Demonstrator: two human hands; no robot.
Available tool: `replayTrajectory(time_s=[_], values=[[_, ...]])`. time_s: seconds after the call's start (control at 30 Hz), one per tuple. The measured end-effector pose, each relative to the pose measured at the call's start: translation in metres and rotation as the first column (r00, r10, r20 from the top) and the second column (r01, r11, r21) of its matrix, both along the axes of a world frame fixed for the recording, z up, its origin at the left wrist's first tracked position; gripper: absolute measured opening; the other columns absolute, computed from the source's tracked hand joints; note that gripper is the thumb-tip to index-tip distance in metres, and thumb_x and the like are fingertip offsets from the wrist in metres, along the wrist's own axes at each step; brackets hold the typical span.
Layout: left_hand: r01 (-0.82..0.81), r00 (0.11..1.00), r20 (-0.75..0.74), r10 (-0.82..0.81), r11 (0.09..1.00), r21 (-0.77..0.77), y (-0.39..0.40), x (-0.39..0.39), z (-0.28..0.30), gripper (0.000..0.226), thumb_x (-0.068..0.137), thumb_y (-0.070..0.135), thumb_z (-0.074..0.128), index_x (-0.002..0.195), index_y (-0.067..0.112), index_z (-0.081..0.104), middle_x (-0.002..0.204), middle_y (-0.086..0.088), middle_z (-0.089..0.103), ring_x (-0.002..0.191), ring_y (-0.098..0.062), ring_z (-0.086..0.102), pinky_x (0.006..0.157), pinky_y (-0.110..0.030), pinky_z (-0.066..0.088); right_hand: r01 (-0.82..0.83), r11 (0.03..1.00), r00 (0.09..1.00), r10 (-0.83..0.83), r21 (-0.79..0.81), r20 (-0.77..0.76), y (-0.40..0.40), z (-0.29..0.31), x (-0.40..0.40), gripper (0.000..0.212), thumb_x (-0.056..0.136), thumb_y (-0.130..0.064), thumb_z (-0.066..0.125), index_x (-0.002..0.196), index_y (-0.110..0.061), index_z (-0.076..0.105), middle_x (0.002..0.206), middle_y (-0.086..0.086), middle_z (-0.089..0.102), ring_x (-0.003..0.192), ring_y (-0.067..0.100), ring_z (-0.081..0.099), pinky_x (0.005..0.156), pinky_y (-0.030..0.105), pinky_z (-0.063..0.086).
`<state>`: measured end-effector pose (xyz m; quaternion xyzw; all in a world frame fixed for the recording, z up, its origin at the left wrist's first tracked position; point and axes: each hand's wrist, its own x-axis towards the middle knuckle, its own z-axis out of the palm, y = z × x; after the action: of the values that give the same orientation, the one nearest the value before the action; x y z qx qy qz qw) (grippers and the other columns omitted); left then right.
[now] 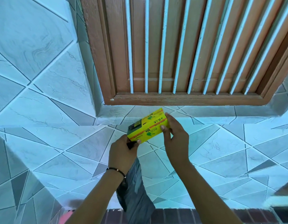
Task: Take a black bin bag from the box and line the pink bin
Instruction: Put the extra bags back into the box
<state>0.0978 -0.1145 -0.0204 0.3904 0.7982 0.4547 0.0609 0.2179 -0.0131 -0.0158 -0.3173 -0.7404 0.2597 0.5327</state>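
Head view: both hands work in front of a tiled wall, below a brown wooden window frame with pale vertical bars (172,46).

1. Box. The yellow rectangular cardboard bin-bag box (148,126) sits at centre frame, its far edge at or just above a tiled ledge (220,115); whether it rests there cannot be told. Its long axis runs from 8 o'clock to 2 o'clock. The dark dispensing end faces 8 o'clock.

2. Right hand. The right hand (175,136) is curled around the 2 o'clock end of the box, thumb on the near face, fingers over the far edge. It grips the box and nothing else.

3. Left hand. The left hand (124,151) is closed at the 8 o'clock end, touching the box corner. It pinches the black plastic bin bag (135,188), a fold of which shows between thumb and fingers. A beaded bracelet (115,170) circles this wrist.

4. Bag. From the left hand the bag hangs toward 6 o'clock as a long crumpled strip, passing between the forearms to the bottom edge of the frame.

5. Bin. A pink patch (65,217) at 7 o'clock, low in frame, is probably the bin rim; it is too blurred to confirm.

6. Governing relation. The bag lies along 6 o'clock while the box axis points to 8 o'clock. The left hand is nearer the bag and the pink patch, so the separating pull probably falls to it, away from the box end.
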Motion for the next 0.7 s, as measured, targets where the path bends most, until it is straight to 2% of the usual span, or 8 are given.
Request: replayTrajectory(time_s=[0.13,0.2,0.3,0.4,0.43,0.5,0.57,0.7], values=[[-0.040,0.999,-0.037,0.040,0.999,0.016,0.006,-0.025,0.005,0.022,0.083,0.028,0.063,0.097,0.011,0.066,0.097,-0.012,0.073,0.095,-0.030,0.065,0.076,-0.028,0.047,-0.032,0.998,0.998,0.035,-0.052,0.051,0.018,0.001,-0.012,0.033,0.085,-0.017,0.064,0.117,-0.010,0.062,0.116,0.006,0.068,0.108,0.022,0.062,0.096,0.039,0.050],[-0.035,0.999,-0.023,0.036,0.998,0.043,0.013,-0.038,0.011,0.020,0.084,0.025,0.061,0.102,0.015,0.065,0.100,-0.010,0.073,0.098,-0.029,0.065,0.075,-0.025,0.044,-0.022,0.996,0.996,0.029,-0.089,0.080,0.027,0.002,-0.020,0.026,0.081,-0.015,0.069,0.106,-0.011,0.064,0.107,0.004,0.069,0.099,0.021,0.062,0.089,0.040,0.052],[-0.020,0.999,-0.040,0.021,0.999,0.025,0.031,-0.057,0.020,0.022,0.087,0.024,0.057,0.106,0.016,0.063,0.105,-0.011,0.070,0.099,-0.031,0.062,0.073,-0.024,0.039,-0.006,0.988,0.995,0.021,-0.156,0.096,0.040,0.005,-0.039,0.019,0.076,-0.011,0.073,0.092,-0.010,0.063,0.094,0.008,0.066,0.082,0.021,0.059,0.076,0.033,0.051],[-0.044,0.996,-0.078,0.047,0.998,0.035,0.049,-0.081,0.025,0.022,0.086,0.028,0.058,0.100,0.013,0.066,0.103,-0.017,0.065,0.093,-0.036,0.061,0.072,-0.030,0.044,-0.005,0.968,0.990,0.040,-0.251,0.134,0.056,0.006,-0.057,0.013,0.076,-0.009,0.071,0.086,-0.009,0.063,0.086,0.009,0.068,0.072,0.019,0.056,0.060,0.009,0.039],[-0.050,0.995,-0.080,0.053,0.998,0.034,0.056,-0.089,0.027,0.023,0.085,0.029,0.058,0.098,0.012,0.067,0.102,-0.017,0.066,0.092,-0.036,0.062,0.074,-0.033,0.046,-0.001,0.965,0.987,0.043,-0.263,0.152,0.062,0.007,-0.063,0.012,0.077,-0.008,0.070,0.088,-0.007,0.064,0.084,0.008,0.068,0.070,0.017,0.055,0.057,0.006,0.035],[-0.049,0.996,-0.072,0.050,0.999,0.022,0.065,-0.100,0.028,0.023,0.085,0.027,0.059,0.099,0.010,0.067,0.102,-0.015,0.069,0.094,-0.034,0.062,0.076,-0.033,0.047,-0.001,0.966,0.982,0.050,-0.258,0.184,0.072,0.008,-0.072,0.016,0.077,-0.005,0.068,0.093,-0.006,0.065,0.083,0.005,0.066,0.071,0.016,0.053,0.054,0.010,0.032],[-0.045,0.997,-0.057,0.046,0.999,0.023,0.072,-0.108,0.028,0.022,0.085,0.023,0.060,0.102,0.009,0.064,0.103,-0.013,0.070,0.098,-0.032,0.062,0.077,-0.032,0.045,-0.005,0.965,0.979,0.059,-0.263,0.197,0.081,0.011,-0.081,0.020,0.076,-0.004,0.068,0.096,-0.007,0.065,0.084,0.003,0.066,0.075,0.017,0.055,0.060,0.021,0.035],[-0.017,0.997,-0.069,0.018,1.000,0.017,0.083,-0.119,0.027,0.024,0.085,0.023,0.059,0.106,0.013,0.060,0.105,-0.011,0.068,0.100,-0.030,0.061,0.076,-0.030,0.043,0.062,0.958,0.965,0.014,-0.279,0.262,0.092,0.015,-0.096,0.019,0.080,-0.011,0.065,0.099,-0.013,0.062,0.087,-0.004,0.061,0.084,0.022,0.059,0.064,0.027,0.037]])
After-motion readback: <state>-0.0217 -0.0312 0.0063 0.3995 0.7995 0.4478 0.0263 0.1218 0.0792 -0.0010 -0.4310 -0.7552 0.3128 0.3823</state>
